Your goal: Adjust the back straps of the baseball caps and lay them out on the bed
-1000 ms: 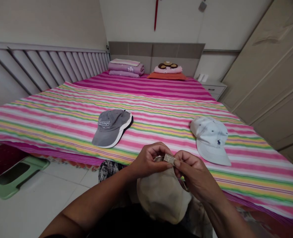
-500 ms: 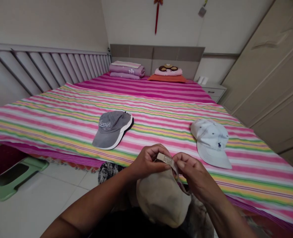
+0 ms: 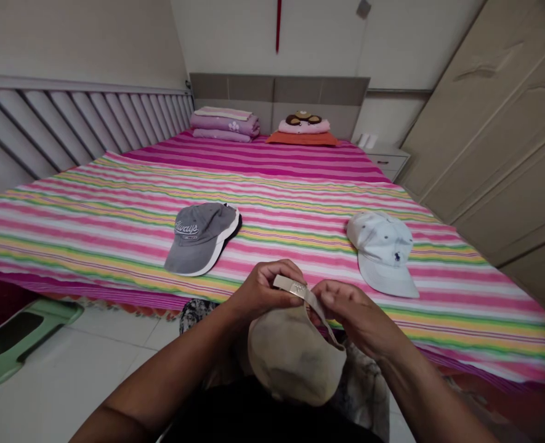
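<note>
A beige baseball cap [image 3: 295, 360] rests in my lap, its back opening toward the bed. The adjustable strap [image 3: 316, 301] arches up over that opening, with a metal buckle [image 3: 298, 290] on it. My left hand [image 3: 270, 288] is closed, pinching the strap beside the buckle, and the strap's free end pokes out between thumb and fingers. On the other side, my right hand [image 3: 350, 311] has its thumb and bent fingers pinched at the strap. A grey cap [image 3: 201, 237] with white lettering lies on the bed to the left. To the right lies a white cap [image 3: 385, 249].
The bed [image 3: 272, 215] wears a striped sheet. Folded purple bedding [image 3: 223, 126] and an orange pillow [image 3: 300, 139] are by the headboard [image 3: 279, 101]. A green stool [image 3: 32, 344] stands on the left floor. A small nightstand [image 3: 387, 161] and a wardrobe [image 3: 494, 123] are at right.
The view has shifted slightly. The strap now shows more openly, with its free end and the buckle turned into sight. Both hands stay at the strap; the other caps lie still.
</note>
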Demonstrator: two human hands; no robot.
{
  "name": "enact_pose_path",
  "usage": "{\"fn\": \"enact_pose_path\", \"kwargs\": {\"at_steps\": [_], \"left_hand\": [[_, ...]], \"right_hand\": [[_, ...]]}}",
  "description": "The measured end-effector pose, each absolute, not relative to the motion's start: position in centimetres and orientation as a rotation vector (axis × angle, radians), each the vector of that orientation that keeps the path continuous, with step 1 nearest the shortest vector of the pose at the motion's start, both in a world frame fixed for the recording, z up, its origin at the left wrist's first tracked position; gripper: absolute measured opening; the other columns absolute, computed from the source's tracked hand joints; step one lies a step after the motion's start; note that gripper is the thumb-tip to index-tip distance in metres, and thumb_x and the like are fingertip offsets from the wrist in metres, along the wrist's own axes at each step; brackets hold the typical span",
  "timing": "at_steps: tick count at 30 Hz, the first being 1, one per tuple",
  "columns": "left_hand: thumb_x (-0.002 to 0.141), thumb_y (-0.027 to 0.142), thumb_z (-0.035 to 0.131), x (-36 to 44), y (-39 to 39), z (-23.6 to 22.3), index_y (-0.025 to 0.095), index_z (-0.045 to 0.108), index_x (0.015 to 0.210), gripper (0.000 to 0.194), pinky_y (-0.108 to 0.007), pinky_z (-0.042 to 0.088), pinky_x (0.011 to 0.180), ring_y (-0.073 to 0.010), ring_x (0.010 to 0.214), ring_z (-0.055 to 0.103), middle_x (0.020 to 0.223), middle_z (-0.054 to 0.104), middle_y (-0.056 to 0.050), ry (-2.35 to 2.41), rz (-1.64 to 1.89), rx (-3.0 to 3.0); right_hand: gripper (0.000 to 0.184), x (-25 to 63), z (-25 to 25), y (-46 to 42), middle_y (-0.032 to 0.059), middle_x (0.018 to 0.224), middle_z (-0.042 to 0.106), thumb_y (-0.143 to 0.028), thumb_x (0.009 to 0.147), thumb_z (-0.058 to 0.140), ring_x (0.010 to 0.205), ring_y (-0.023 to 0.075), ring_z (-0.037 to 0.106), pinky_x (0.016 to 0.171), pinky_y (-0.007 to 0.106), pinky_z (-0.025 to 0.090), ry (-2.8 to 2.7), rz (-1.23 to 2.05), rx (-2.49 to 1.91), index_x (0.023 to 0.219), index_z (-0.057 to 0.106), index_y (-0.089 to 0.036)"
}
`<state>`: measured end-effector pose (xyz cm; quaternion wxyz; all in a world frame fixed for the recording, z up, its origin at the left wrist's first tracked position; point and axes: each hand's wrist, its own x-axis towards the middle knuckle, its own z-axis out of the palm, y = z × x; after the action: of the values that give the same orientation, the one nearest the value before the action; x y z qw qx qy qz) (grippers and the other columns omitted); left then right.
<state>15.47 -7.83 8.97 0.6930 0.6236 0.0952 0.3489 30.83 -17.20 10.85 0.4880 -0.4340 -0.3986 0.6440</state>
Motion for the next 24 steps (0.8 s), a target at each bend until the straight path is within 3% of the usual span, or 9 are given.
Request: {"fn": "enact_pose_path", "kwargs": {"at_steps": [9, 13, 15, 19, 24], "left_hand": [[0.051, 0.019, 0.077, 15.0, -7.4, 9.7, 0.017, 0.069, 0.078, 0.028, -0.024, 0.039, 0.067, -0.0126, 0.073, 0.052, 0.081, 0.056, -0.003, 0.274, 0.667, 1.527], [0.065, 0.038, 0.067, 14.5, -7.5, 9.7, 0.014, 0.068, 0.089, 0.034, -0.025, 0.039, 0.067, -0.0142, 0.076, 0.053, 0.089, 0.056, -0.006, 0.246, 0.569, 1.363], [0.070, 0.040, 0.062, 14.6, -7.7, 9.3, 0.013, 0.066, 0.090, 0.033, -0.024, 0.039, 0.065, -0.0124, 0.071, 0.053, 0.084, 0.058, -0.006, 0.321, 0.556, 1.207], [0.064, 0.028, 0.069, 14.9, -8.1, 8.8, 0.013, 0.060, 0.075, 0.021, -0.021, 0.037, 0.058, -0.0080, 0.059, 0.051, 0.071, 0.059, -0.002, 0.458, 0.588, 1.072], [0.063, 0.032, 0.069, 14.5, -7.9, 9.2, 0.010, 0.056, 0.072, 0.027, -0.019, 0.033, 0.052, -0.0056, 0.052, 0.046, 0.062, 0.054, 0.001, 0.490, 0.440, 1.056]], "right_hand": [[0.021, 30.8, 10.6, -17.1, -0.0039, 0.048, 0.053, -0.031, 0.067, 0.068, 0.036, 0.0053, 0.043, 0.035, 0.017, 0.033, -0.939, 1.487, -1.121, 0.065, 0.056, -0.015], [0.021, 30.8, 10.6, -17.1, -0.0056, 0.045, 0.049, -0.032, 0.068, 0.066, 0.034, 0.0051, 0.041, 0.033, 0.016, 0.031, -0.987, 1.401, -1.191, 0.065, 0.054, -0.016], [0.022, 30.7, 10.8, -17.2, -0.0063, 0.044, 0.048, -0.034, 0.068, 0.065, 0.033, 0.0046, 0.039, 0.032, 0.016, 0.030, -1.008, 1.352, -1.241, 0.064, 0.052, -0.016], [0.025, 30.2, 11.4, -17.2, -0.0084, 0.039, 0.043, -0.037, 0.069, 0.063, 0.027, 0.0045, 0.034, 0.027, 0.017, 0.025, -1.056, 1.273, -1.345, 0.063, 0.049, -0.018], [0.026, 29.9, 11.4, -17.0, -0.0077, 0.040, 0.042, -0.039, 0.069, 0.062, 0.029, 0.0044, 0.033, 0.028, 0.018, 0.023, -1.134, 1.223, -1.383, 0.062, 0.048, -0.018]]}}
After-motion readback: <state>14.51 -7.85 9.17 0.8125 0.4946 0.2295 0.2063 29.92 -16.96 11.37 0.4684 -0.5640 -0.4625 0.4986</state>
